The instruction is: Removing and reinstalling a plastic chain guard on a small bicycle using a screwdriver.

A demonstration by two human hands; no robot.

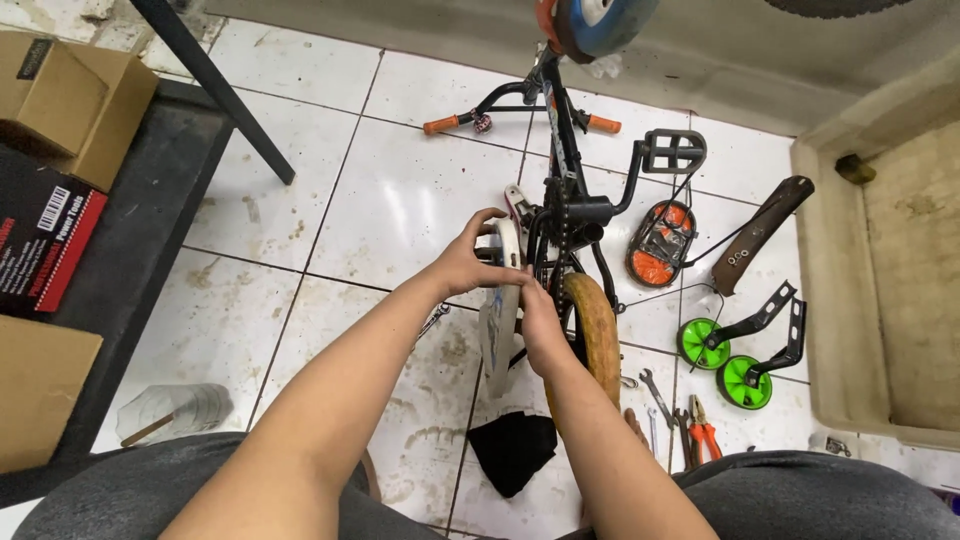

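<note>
A small black children's bicycle (560, 190) stands on the tiled floor in front of me, with orange handlebar grips and a worn tan rear tyre (597, 335). My left hand (468, 258) grips the white chain guard (500, 300) near its top, by the crank. My right hand (540, 335) presses against the guard's lower part, beside the rear tyre. A black pedal (673, 152) on its crank arm sticks up on the bicycle's right side.
Two green training wheels (725, 362) on black brackets, a black mudguard (762, 228), an orange and black part (655, 245), wrenches and orange-handled pliers (700, 430) lie right. A black cloth (513, 450) lies below the bike. Cardboard boxes (70, 105) sit left.
</note>
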